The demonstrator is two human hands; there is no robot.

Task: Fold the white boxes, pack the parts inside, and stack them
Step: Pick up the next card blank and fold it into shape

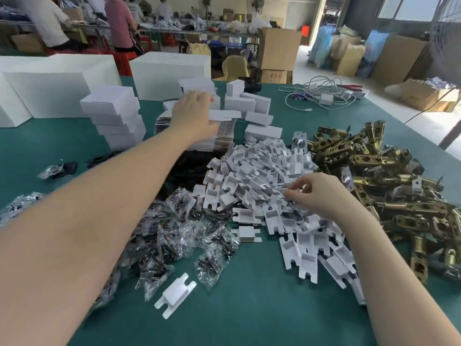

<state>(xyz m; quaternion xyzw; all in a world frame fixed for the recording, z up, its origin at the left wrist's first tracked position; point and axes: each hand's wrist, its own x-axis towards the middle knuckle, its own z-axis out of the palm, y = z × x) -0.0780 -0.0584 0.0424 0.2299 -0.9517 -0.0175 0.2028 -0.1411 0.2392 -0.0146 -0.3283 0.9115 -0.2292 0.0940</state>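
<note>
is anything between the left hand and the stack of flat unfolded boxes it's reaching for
Nothing visible does. The left hand is already on top of the stack of flat boxes, fingers on the top blank. The folded box stack stands to its left and loose folded boxes to its right, neither in the path.

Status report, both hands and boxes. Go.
Left hand gripping top flat box blank. Right hand pinching a white insert from pile. Nothing blocking.

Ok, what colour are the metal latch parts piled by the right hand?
Brassy gold with darker patches, the metal latch parts beside the right hand; the head view shows them.
</note>
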